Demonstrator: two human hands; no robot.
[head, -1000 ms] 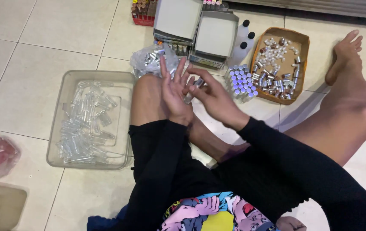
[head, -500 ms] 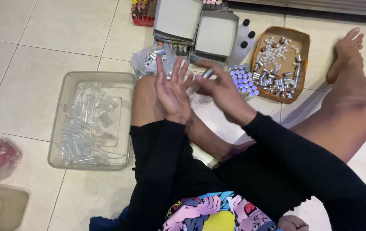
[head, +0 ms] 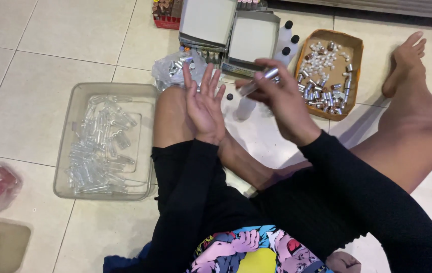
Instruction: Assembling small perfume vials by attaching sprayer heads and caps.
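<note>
I sat on the tiled floor and my right hand (head: 281,108) held a small clear vial (head: 257,82) with a silver cap, a little above my knee and in front of the two grey boxes (head: 228,25). The fingers were closed around the lower part of the tube, and the capped end pointed up and to the right. I judged that such a vial was very light and stiff, but also smooth and probably fragile, so it could slip easily. The best place to hold it seemed to be the middle of the body, with the fingertips, not the cap.

My left hand (head: 203,106) was wide open, the fingers spread and pointing away from me. It held nothing and it did not touch the vial; only the wrist rested near my left knee.

On my left stood a clear plastic tray (head: 69,151) with many empty tubes. On my right lay a brown tray (head: 355,53) with silver caps and white stoppers. A plastic bag (head: 168,68) with more caps lay just beyond my left hand.
</note>
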